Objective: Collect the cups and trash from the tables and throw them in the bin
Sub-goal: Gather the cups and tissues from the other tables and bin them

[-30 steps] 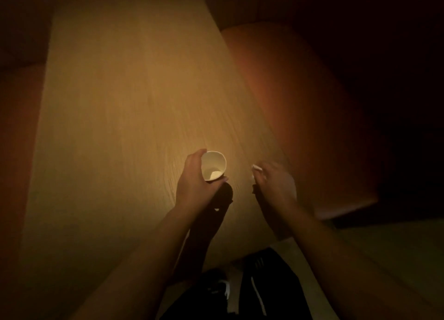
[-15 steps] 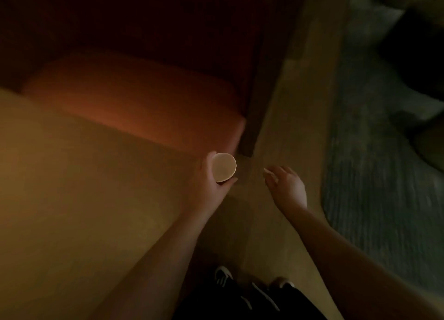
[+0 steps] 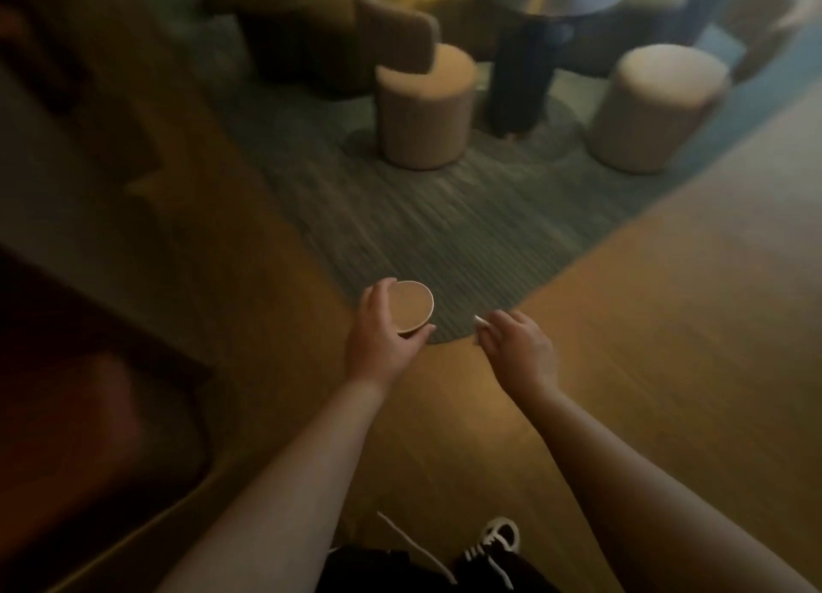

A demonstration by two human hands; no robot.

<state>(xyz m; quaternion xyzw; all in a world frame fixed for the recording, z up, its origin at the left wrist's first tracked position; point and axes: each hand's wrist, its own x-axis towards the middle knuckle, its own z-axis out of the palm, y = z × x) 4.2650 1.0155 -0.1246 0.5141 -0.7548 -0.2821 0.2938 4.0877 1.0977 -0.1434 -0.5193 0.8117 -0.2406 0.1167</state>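
Observation:
A small paper cup [image 3: 413,305] sits upright in my left hand [image 3: 384,336], whose fingers wrap its side, held out in front of me over the floor. My right hand [image 3: 518,345] is level with it on the right. Its fingertips pinch a small white scrap [image 3: 480,321]. What the scrap is cannot be made out. No bin shows in this blurred view.
Two round beige stools [image 3: 425,107] [image 3: 658,107] stand on a grey-green rug [image 3: 422,227] ahead. Between them is a dark round table on a thick leg [image 3: 520,72]. An armchair [image 3: 338,27] is behind. A red bench seat [image 3: 84,437] lies low left. Wooden floor [image 3: 667,325] runs right.
The view has swung from the wooden table and red bench to the open floor and lounge stools. Both hands stay out in front, the left with the cup, the right pinching the scrap.

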